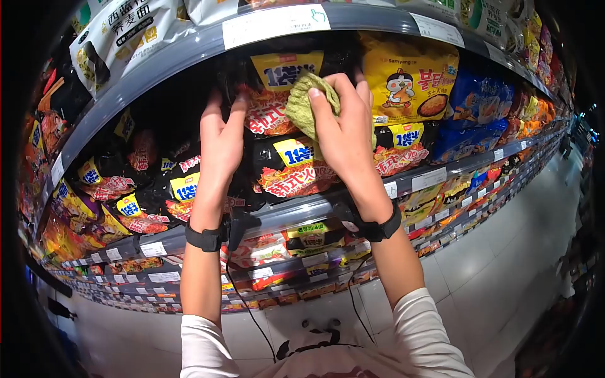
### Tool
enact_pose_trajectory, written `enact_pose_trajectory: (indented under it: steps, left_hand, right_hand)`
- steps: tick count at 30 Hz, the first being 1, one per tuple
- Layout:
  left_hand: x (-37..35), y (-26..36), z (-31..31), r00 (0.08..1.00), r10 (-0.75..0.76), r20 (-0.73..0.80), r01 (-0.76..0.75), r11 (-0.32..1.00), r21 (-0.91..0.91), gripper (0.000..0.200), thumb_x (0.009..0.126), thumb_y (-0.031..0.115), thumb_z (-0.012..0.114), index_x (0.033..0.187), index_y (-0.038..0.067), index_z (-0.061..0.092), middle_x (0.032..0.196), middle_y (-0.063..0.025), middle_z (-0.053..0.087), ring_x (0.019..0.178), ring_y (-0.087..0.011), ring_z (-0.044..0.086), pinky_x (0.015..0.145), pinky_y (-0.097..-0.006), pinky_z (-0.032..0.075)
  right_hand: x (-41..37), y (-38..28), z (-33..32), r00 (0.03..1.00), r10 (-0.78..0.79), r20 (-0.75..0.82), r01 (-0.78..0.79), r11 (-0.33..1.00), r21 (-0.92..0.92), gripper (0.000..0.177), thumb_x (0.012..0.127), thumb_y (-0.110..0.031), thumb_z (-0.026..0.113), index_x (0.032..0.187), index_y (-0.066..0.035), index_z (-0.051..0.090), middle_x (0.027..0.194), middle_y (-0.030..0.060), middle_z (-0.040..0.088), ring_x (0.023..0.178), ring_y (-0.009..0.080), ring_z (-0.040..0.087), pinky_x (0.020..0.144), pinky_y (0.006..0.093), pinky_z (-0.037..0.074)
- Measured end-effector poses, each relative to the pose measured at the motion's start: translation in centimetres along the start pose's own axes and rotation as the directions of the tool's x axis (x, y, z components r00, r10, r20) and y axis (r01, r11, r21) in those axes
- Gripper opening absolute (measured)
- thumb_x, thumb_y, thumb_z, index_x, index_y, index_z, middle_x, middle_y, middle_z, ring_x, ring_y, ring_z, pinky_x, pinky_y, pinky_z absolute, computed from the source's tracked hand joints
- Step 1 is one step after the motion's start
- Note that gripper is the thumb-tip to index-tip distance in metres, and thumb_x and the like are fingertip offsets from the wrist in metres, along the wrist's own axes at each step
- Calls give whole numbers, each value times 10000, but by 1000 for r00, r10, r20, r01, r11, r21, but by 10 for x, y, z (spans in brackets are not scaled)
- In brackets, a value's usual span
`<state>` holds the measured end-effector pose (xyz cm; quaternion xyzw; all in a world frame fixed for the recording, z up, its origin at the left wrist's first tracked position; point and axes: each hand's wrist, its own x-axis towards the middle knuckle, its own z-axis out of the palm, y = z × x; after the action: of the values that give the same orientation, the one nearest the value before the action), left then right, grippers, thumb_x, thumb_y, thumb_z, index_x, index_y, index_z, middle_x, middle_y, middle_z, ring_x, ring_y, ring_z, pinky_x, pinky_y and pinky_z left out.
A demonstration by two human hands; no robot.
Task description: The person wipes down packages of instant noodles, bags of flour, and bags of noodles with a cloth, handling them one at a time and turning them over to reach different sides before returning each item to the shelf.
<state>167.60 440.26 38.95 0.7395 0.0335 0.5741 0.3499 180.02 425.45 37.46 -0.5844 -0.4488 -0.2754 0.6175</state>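
Note:
A black instant noodle pack (274, 116) with a yellow label stands upright on the shelf, above another black noodle pack (296, 179). My left hand (222, 135) is at the upper pack's left edge, thumb at its front and fingers at its side; the fingertips are partly lost in shadow. In my right hand (343, 126) is a crumpled green cloth (305, 104), held against the right part of the same pack. The cloth covers some of the pack's print. Black straps circle both wrists.
A yellow noodle pack (413, 79) stands right of my right hand, with blue packs (476, 101) beyond. More black packs (135, 211) lie at left. The upper shelf edge (378, 19) with price tags overhangs my hands. Thin cables hang below my wrists.

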Motion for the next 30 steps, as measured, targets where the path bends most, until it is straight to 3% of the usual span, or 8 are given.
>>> enact_pose_trajectory:
  steps: [5,9,13,20,25,27,28,30]
  left_hand:
    - [-8,7,-10,996,-74,-39,81,976,200,419,1071,249,627,1328,-81,625,1058,-73,727,951,-94,585,877,-257,489]
    - [-21,8,-7,999,-26,39,30,995,-97,527,1036,253,691,1389,-119,569,1166,-117,712,1037,-108,609,952,-267,492]
    - [-27,15,-7,1000,-13,-12,13,999,-50,550,1012,201,722,1430,-102,533,1305,-164,683,1199,-163,614,1074,-311,463]
    - [-63,20,-12,999,-13,-43,0,958,-287,780,927,72,793,1559,-23,345,1371,-139,606,1216,-186,614,1083,-349,481]
    - [-82,29,-5,993,-120,-1,106,882,-459,834,900,67,824,1562,1,321,1428,-124,542,1294,-188,543,1131,-353,421]
    - [-95,35,-11,995,-99,-14,80,874,-480,825,977,322,770,1593,35,302,1482,-96,509,1338,-223,520,1158,-384,388]
    - [-109,41,-15,979,-203,-31,148,806,-574,856,973,437,744,1597,44,309,1487,-92,520,1349,-242,523,1171,-409,384]
    - [-136,52,-29,939,-341,54,280,662,-695,967,919,637,709,1599,58,338,1514,-94,529,1374,-279,525,1189,-460,387]
  right_hand:
    - [-2,0,-3,1000,6,11,-7,996,89,219,986,-197,658,1106,-14,648,1205,351,506,1296,545,425,1088,559,346]
    - [-16,2,-3,997,-70,-42,69,997,-27,207,968,-172,677,1102,-16,650,1444,435,420,1413,571,358,1150,562,327]
    - [-19,11,-6,991,-122,-53,122,992,-4,189,964,-154,679,1092,-17,652,1460,423,450,1423,545,404,1154,545,344]
    - [-47,0,-27,977,41,-207,67,871,488,223,1046,-158,587,1184,17,583,1508,229,503,1331,261,518,1142,414,372]
    - [-54,15,-12,967,50,-250,57,914,402,324,1100,-196,528,1352,6,537,1245,77,595,1154,136,551,1047,313,428]
    - [-66,13,-11,947,89,-310,73,877,474,390,1094,-212,534,1411,13,506,1268,83,594,1166,146,552,1058,313,418]
    - [-80,13,-18,953,117,-279,41,864,502,397,1060,-242,574,1326,46,511,1524,187,469,1329,259,495,1154,414,358]
    - [-106,13,-22,925,103,-366,77,893,444,456,1033,-315,577,1308,35,480,1457,208,499,1321,302,494,1139,450,369]
